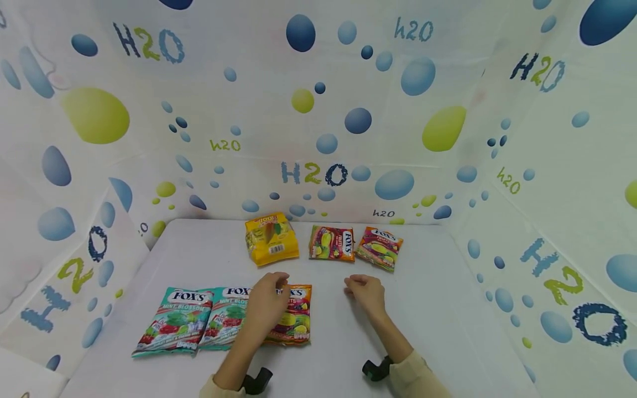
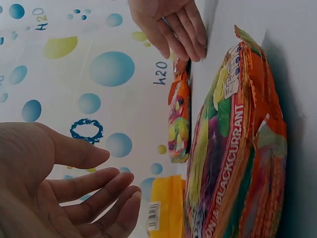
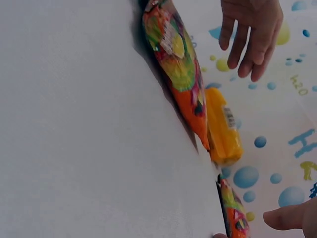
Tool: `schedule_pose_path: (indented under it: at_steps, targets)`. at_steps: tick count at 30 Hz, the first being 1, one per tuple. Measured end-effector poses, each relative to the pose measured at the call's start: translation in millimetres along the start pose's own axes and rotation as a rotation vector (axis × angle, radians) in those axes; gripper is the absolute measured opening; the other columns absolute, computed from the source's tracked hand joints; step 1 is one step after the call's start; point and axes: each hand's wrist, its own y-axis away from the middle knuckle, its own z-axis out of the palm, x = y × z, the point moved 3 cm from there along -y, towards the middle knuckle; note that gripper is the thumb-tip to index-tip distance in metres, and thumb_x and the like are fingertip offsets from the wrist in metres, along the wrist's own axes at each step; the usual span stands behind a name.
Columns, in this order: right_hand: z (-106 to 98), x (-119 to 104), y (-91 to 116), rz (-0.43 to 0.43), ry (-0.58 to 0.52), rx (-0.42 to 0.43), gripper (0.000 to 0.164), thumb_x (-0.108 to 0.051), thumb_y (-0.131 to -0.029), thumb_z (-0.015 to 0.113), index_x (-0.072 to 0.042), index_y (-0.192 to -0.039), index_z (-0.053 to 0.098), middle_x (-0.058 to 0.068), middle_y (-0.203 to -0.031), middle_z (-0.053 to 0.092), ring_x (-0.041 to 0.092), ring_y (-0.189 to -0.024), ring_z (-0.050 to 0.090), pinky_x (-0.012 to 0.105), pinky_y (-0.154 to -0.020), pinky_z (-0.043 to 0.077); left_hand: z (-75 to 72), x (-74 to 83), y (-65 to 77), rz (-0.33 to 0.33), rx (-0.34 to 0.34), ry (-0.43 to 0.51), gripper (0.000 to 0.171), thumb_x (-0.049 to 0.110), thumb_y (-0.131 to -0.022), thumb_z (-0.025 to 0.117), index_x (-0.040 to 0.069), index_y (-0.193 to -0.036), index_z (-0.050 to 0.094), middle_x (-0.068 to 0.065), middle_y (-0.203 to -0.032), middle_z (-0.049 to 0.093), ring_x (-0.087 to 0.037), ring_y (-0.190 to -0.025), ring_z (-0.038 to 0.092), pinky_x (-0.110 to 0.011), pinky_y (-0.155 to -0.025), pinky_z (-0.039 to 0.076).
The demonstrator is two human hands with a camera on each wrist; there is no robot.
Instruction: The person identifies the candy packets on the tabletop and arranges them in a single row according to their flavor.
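My left hand [image 1: 269, 301] hovers over the near row of candy bags, its fingers loosely bent with nothing between them. Partly behind it is an orange-red Fox's fruits bag [image 1: 298, 315], with blackcurrant lettering in the left wrist view. Beside that lie two teal Fox's mint bags, the outer one [image 1: 174, 320] in full sight and the inner one [image 1: 224, 320] overlapped by my left arm. To the right, my right hand [image 1: 366, 294] is held above the bare white tabletop, fingers relaxed and holding nothing. In the right wrist view only its thumb [image 3: 290, 216] and a fingertip show.
Along the back of the table [image 1: 428, 309] lie a yellow candy bag [image 1: 271, 239], a small Fox's fruits bag [image 1: 332, 243] and another tilted one [image 1: 380, 248]. A white backdrop [image 1: 259, 99] with blue and green drops encloses the back and sides.
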Motion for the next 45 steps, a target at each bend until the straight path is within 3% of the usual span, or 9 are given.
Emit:
schedule_pose_path:
  at_steps: [3,10,20,30,38,43,45]
  targets:
    - [-2,0,-7,0.020,-0.006,0.048,0.035,-0.027,-0.098,0.073,0.002,-0.117,0.076,0.010,-0.095,0.080,0.021,-0.083,0.078,0.033,-0.074,0.062,5.6,1.4,-7.3,0.016,-0.006,0.002,0.030,0.019,-0.098,0.072,0.007,-0.126,0.071,-0.008,-0.112,0.072,-0.027,-0.103,0.067,-0.047,-0.091,0.057]
    - [-3,5,-23,0.060,-0.027,0.133,0.040,-0.027,-0.097,0.074,0.005,-0.121,0.073,0.012,-0.094,0.080,0.022,-0.083,0.078,0.031,-0.074,0.062,19.4,0.1,-24.1,-0.024,-0.055,0.008,0.030,0.024,-0.101,0.069,0.008,-0.125,0.072,-0.004,-0.106,0.071,-0.021,-0.093,0.065,-0.041,-0.084,0.057]
    - [-4,1,-32,0.058,-0.098,0.164,0.039,-0.024,-0.095,0.076,0.005,-0.121,0.073,0.014,-0.096,0.079,0.024,-0.084,0.078,0.027,-0.072,0.062,34.0,6.5,-50.0,0.000,-0.050,0.036,0.031,0.023,-0.100,0.068,0.004,-0.124,0.073,-0.007,-0.106,0.073,-0.021,-0.091,0.068,-0.040,-0.076,0.058]
    - [-1,-1,-43,0.045,-0.122,0.185,0.037,-0.019,-0.094,0.076,0.008,-0.120,0.073,0.018,-0.095,0.079,0.024,-0.081,0.078,0.025,-0.069,0.062,54.6,6.0,-76.5,0.004,-0.071,0.060,0.036,0.021,-0.102,0.065,-0.001,-0.130,0.067,-0.018,-0.123,0.070,-0.032,-0.106,0.067,-0.050,-0.091,0.057]
    - [6,-4,-53,0.017,-0.175,0.193,0.032,-0.011,-0.092,0.075,0.011,-0.115,0.074,0.024,-0.096,0.077,0.031,-0.084,0.078,0.025,-0.068,0.062,67.4,8.2,-91.4,-0.023,-0.075,0.183,0.045,0.021,-0.103,0.065,-0.006,-0.139,0.060,-0.024,-0.137,0.063,-0.040,-0.123,0.062,-0.056,-0.102,0.053]
    - [10,-3,-61,0.003,-0.276,0.201,0.024,-0.003,-0.093,0.073,0.013,-0.110,0.074,0.027,-0.096,0.076,0.031,-0.082,0.078,0.027,-0.070,0.063,77.5,12.5,-102.6,-0.005,-0.057,0.159,0.046,0.017,-0.103,0.063,-0.009,-0.140,0.057,-0.028,-0.139,0.060,-0.045,-0.131,0.056,-0.058,-0.108,0.047]
    - [12,-2,-63,0.017,-0.299,0.203,0.022,-0.003,-0.094,0.072,0.013,-0.109,0.074,0.027,-0.095,0.076,0.028,-0.080,0.078,0.027,-0.069,0.063,83.3,12.7,-108.7,0.028,-0.074,0.115,0.042,0.015,-0.102,0.062,-0.011,-0.135,0.059,-0.028,-0.132,0.064,-0.044,-0.124,0.060,-0.057,-0.105,0.050]
